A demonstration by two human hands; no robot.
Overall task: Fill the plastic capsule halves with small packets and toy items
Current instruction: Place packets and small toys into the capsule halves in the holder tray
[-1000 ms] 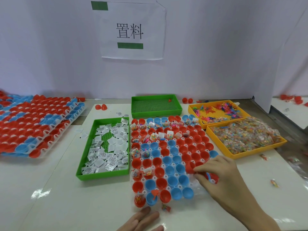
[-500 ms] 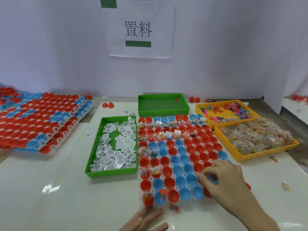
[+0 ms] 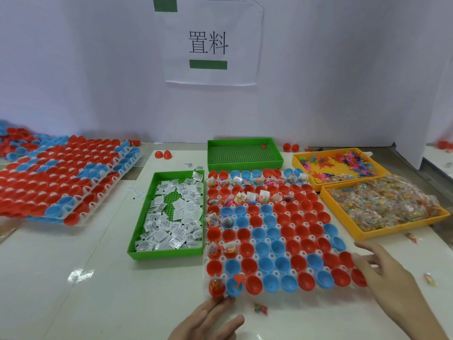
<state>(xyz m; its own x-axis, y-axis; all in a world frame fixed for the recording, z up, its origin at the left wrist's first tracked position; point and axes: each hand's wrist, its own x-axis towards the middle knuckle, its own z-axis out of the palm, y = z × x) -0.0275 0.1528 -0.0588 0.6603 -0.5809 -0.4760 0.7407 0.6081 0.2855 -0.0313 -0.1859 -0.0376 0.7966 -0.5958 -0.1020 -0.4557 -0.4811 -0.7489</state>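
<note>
As right hand (image 3: 389,283) touches the capsule tray (image 3: 271,255) edge, left hand (image 3: 208,322) rests nearby.

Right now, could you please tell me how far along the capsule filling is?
Done: parts of two far rows of red and blue plastic capsule halves and a few along the left edge hold packets. In hand: nothing; the left hand and right hand are open at the near edge of the white holder tray. Left: most halves empty.
</note>
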